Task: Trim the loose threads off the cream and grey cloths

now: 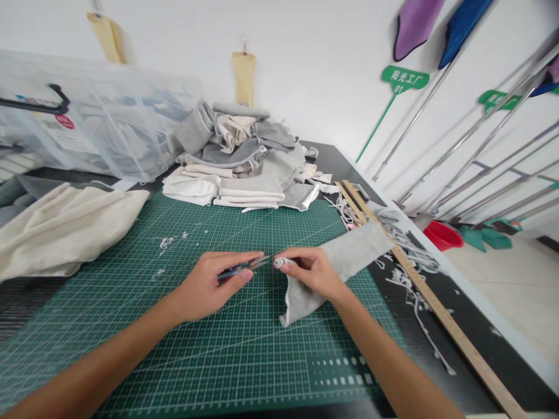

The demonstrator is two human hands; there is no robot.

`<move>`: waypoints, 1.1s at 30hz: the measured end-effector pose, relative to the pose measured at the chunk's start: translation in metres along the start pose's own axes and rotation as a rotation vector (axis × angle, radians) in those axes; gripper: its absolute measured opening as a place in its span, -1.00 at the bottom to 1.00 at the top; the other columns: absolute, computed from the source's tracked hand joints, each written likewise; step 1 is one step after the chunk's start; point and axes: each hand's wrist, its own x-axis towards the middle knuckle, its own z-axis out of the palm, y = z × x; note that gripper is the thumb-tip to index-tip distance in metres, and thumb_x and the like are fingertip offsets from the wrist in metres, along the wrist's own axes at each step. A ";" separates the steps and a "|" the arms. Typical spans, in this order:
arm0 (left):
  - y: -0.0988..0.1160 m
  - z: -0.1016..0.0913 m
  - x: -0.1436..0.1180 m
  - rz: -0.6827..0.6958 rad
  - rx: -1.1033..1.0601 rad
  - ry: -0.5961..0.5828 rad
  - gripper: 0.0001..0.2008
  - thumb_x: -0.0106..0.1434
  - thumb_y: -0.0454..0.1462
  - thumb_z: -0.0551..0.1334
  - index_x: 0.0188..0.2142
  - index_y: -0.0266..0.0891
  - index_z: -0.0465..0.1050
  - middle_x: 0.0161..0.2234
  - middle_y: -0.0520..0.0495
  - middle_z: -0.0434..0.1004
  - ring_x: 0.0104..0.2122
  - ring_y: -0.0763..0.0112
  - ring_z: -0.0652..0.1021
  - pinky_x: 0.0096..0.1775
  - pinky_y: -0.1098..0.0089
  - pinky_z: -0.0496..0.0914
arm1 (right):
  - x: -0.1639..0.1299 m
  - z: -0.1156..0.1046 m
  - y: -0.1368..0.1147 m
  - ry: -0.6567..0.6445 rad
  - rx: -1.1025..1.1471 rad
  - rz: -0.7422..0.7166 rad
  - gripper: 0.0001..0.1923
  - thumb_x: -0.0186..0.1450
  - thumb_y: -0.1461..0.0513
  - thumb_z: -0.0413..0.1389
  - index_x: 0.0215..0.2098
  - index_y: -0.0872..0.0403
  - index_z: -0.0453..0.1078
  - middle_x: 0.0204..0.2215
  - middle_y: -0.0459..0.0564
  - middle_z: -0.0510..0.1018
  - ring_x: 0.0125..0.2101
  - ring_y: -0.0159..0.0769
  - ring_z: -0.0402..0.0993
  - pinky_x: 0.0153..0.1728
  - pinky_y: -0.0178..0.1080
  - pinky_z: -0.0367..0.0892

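Note:
My left hand [209, 285] is closed around blue-handled thread snips [236, 270], their pointed metal blades reaching right toward my other hand. Between thumb and fingers, my right hand [312, 270] pinches a tightly rolled edge of a grey cloth strip [358, 247]. The blade tips are close to this roll; whether they touch a thread there is too small to tell. The rest of the strip lies behind and below my right hand, stretching to the right across the mat's edge. Both hands are over a green cutting mat [209, 361].
Grey and white folded cloths [248, 189] are piled at the back. Cream cloth [65, 227] lies left, before a clear plastic bin [109, 128]. A wooden ruler [437, 308] and cord scraps [417, 314] line the right side. Thread bits [166, 243] dot the mat.

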 end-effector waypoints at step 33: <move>-0.004 0.020 0.002 0.356 0.526 0.118 -0.54 0.33 -0.28 0.25 0.21 -0.26 0.31 -0.47 0.09 0.33 -0.55 0.54 0.36 -0.48 0.47 0.27 | 0.002 0.000 0.002 -0.098 0.177 0.080 -0.80 0.21 0.12 0.30 -0.25 0.06 0.62 -0.39 -0.04 0.69 -0.36 -0.32 0.62 -0.25 -0.25 0.50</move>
